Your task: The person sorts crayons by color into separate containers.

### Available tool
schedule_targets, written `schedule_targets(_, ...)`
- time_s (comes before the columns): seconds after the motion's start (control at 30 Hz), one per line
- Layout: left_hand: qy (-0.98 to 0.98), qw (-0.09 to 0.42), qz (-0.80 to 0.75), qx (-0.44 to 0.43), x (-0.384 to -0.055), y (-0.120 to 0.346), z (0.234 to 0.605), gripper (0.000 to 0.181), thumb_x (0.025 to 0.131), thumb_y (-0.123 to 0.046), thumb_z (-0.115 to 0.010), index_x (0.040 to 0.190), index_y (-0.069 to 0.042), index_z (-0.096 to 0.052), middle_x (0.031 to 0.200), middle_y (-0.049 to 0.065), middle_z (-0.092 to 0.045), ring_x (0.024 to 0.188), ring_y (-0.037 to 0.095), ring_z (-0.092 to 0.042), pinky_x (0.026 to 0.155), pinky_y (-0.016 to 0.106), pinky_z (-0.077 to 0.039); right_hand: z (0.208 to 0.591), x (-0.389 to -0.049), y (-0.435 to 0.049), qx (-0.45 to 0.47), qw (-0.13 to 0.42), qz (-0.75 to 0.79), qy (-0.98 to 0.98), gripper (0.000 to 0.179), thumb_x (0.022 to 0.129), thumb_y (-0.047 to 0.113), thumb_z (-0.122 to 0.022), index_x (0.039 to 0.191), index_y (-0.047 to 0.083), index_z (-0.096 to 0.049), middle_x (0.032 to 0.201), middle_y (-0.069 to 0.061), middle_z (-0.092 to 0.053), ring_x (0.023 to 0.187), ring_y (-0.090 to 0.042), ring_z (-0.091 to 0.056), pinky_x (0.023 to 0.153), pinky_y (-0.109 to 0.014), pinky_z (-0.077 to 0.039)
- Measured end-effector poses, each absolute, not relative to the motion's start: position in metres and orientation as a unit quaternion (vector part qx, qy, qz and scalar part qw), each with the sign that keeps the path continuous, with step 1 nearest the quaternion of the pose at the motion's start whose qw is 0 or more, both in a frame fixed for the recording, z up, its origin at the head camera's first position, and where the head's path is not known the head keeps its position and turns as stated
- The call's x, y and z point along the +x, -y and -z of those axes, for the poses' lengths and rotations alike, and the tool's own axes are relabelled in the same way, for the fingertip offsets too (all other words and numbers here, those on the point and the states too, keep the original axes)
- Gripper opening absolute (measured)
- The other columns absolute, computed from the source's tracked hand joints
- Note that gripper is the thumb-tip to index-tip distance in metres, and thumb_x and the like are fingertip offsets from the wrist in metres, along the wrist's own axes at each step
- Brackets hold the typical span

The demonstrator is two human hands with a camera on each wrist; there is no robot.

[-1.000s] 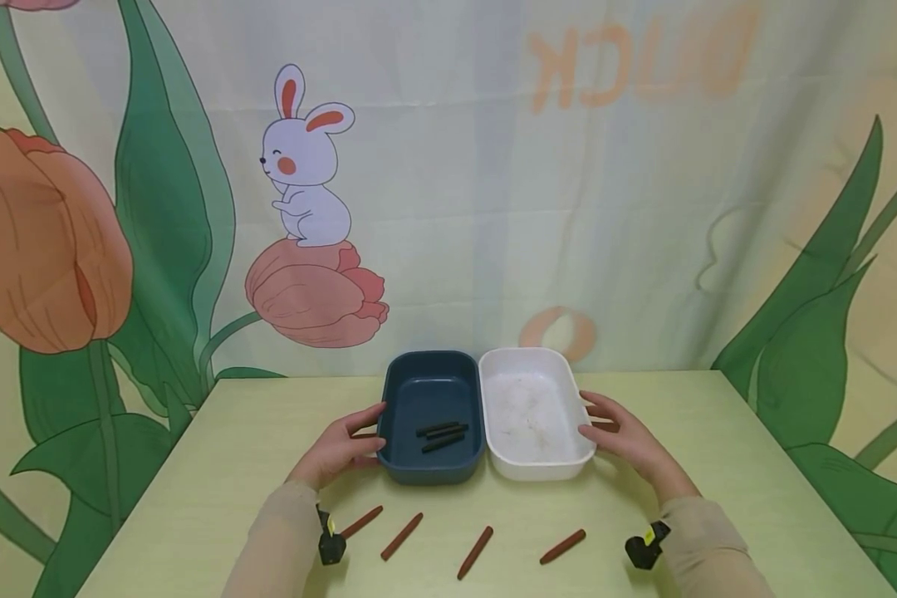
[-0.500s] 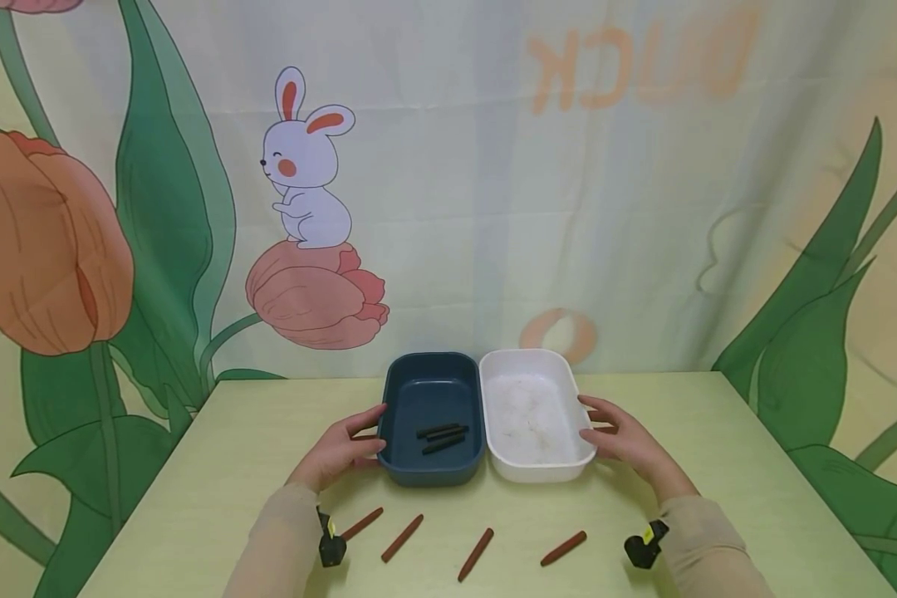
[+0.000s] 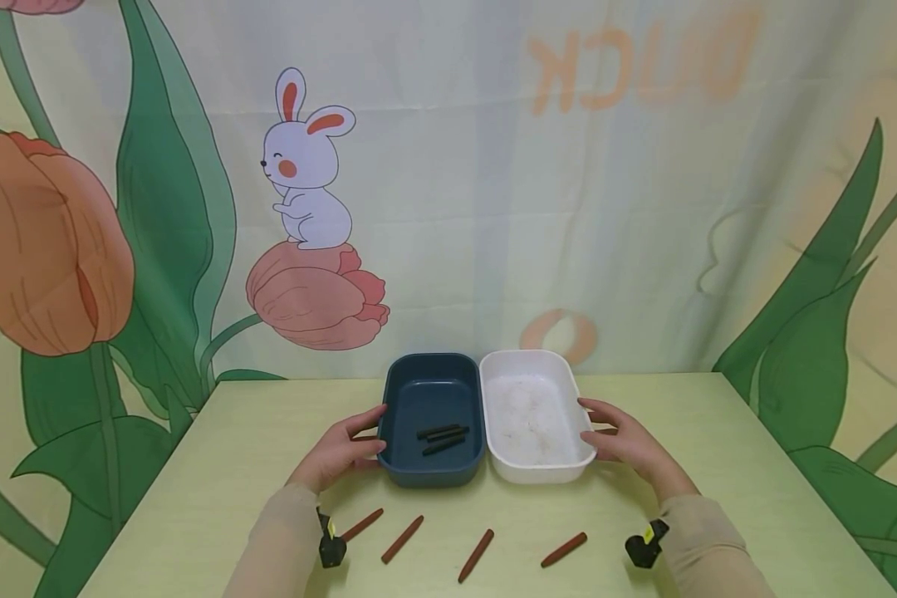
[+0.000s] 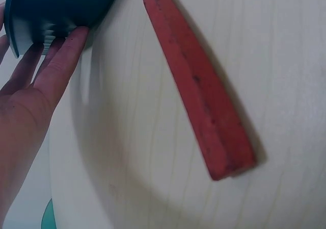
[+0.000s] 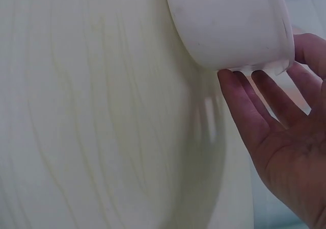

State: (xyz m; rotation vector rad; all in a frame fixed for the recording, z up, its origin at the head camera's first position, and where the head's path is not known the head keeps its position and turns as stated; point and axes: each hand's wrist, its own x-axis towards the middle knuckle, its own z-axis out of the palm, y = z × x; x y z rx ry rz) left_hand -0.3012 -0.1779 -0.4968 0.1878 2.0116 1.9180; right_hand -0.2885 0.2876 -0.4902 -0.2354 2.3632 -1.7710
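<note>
A dark blue tray (image 3: 432, 480) and a white tray (image 3: 538, 474) stand side by side at the back of the table. Black crayons (image 3: 443, 440) lie in the blue one. My left hand (image 3: 341, 446) grips the blue tray's outer left side, thumb at the rim; the left wrist view has its fingertips low on the wall. On the far side, my right hand (image 3: 626, 436) holds the white tray's right side the same way. From the right wrist, fingers (image 5: 244, 106) reach the tray's lower edge. The white tray holds only faint smudges.
Several red-brown crayons lie in a loose row before the trays, among them one near the middle (image 3: 476, 556) and one at the right (image 3: 564, 550). Another red crayon (image 4: 198, 81) lies close to my left wrist. A printed curtain (image 3: 448, 208) hangs behind the table.
</note>
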Motion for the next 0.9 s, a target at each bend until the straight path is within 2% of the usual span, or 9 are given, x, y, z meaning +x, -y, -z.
schedule_targets(0.23, -0.705, 0.179, -0.682, 0.075, -0.2998, 0.1782, 0.4968, 0.063, 0.087, -0.002, -0.06, 0.144, -0.017, -0.036, 0.149, 0.011, -0.025, 0.127, 0.037, -0.037, 0.086, 0.046, -0.048, 0.4884, -0.2881, -0.288, -0.07, 0.099, 0.588, -0.8, 0.065, 0.089, 0.013, -0.062, 0.144, 0.006, -0.029, 0.137, -0.03, -0.029, 0.106, -0.034, -0.052, 0.076, -0.04, -0.053)
schedule_targets(0.5, -0.716, 0.172, -0.673, 0.072, -0.2979, 0.1792, 0.4967, 0.062, 0.088, -0.005, -0.06, 0.143, -0.018, -0.036, 0.149, 0.011, -0.027, 0.126, 0.036, -0.039, 0.087, 0.045, -0.048, 0.489, -0.2885, -0.2873, -0.071, 0.099, 0.584, -0.802, 0.063, 0.09, 0.012, -0.061, 0.144, 0.007, -0.03, 0.136, -0.03, -0.03, 0.106, -0.035, -0.053, 0.077, -0.039, -0.053)
schedule_targets(0.7, -0.729, 0.151, -0.663, 0.083, -0.2958, 0.1803, 0.4991, 0.058, 0.089, -0.009, -0.061, 0.142, -0.016, -0.039, 0.142, 0.016, -0.035, 0.121, 0.034, -0.044, 0.086, 0.046, -0.048, 0.4863, -0.2861, -0.2856, -0.065, 0.099, 0.58, -0.806, 0.063, 0.089, 0.012, -0.061, 0.144, 0.007, -0.03, 0.137, -0.03, -0.031, 0.108, -0.037, -0.052, 0.077, -0.039, -0.053)
schedule_targets(0.9, -0.747, 0.128, -0.647, 0.084, -0.2919, 0.1812, 0.5029, 0.053, 0.089, -0.012, -0.061, 0.139, -0.015, -0.044, 0.136, 0.017, -0.042, 0.112, 0.031, -0.052, 0.084, 0.044, -0.049, 0.4856, -0.2852, -0.2853, -0.067, 0.102, 0.589, -0.799, 0.064, 0.089, 0.012, -0.061, 0.145, 0.006, -0.028, 0.136, -0.031, -0.03, 0.108, -0.041, -0.051, 0.077, -0.041, -0.053)
